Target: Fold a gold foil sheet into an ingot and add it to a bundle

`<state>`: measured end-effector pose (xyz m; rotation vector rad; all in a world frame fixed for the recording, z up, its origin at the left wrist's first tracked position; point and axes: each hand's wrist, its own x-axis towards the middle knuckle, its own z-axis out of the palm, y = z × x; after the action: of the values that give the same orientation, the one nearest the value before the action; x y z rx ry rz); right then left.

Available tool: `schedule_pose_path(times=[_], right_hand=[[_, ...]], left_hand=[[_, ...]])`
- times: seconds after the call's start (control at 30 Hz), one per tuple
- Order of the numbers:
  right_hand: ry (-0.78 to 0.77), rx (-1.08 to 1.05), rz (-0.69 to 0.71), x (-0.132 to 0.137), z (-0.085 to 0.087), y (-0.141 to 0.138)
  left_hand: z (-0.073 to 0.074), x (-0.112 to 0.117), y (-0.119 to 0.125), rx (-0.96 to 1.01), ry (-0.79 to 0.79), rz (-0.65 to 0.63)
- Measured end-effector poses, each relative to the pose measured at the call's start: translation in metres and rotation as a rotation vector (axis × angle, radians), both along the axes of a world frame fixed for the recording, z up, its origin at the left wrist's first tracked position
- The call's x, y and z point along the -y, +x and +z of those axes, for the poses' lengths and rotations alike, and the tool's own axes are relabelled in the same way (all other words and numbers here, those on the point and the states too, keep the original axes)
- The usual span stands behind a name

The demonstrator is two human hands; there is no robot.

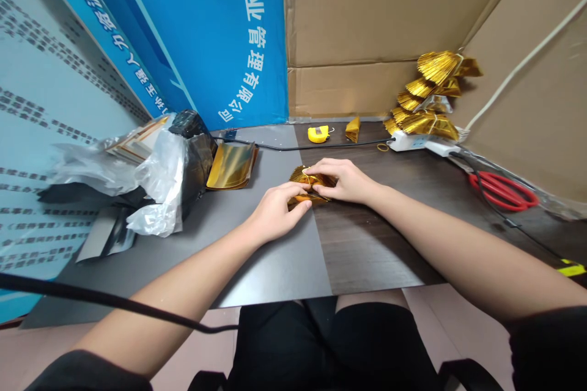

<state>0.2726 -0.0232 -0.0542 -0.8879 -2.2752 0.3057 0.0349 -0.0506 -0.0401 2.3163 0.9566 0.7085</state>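
A piece of gold foil paper (313, 181), partly folded, lies on the table (367, 244) in front of me. My left hand (275, 212) pinches its near edge with thumb and fingers closed on it. My right hand (343, 181) presses on the foil from the far right, its fingers curled onto it. Most of the foil is hidden under the two hands.
A stack of flat gold sheets (232, 165) lies left of my hands beside crumpled plastic bags (156, 171). Several pleated gold fans (428, 98) are piled at the back right on a power strip (415, 142). Red scissors (503, 190), a yellow tape measure (318, 134) and cardboard walls surround.
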Motion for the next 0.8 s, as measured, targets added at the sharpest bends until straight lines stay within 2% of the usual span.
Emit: schedule_pose_path(times=[0.8], right_hand=[[0.012, 0.14, -0.011, 0.0009, -0.0044, -0.0006]], left_hand=[[0.001, -0.0007, -0.0009, -0.026, -0.003, -0.005]])
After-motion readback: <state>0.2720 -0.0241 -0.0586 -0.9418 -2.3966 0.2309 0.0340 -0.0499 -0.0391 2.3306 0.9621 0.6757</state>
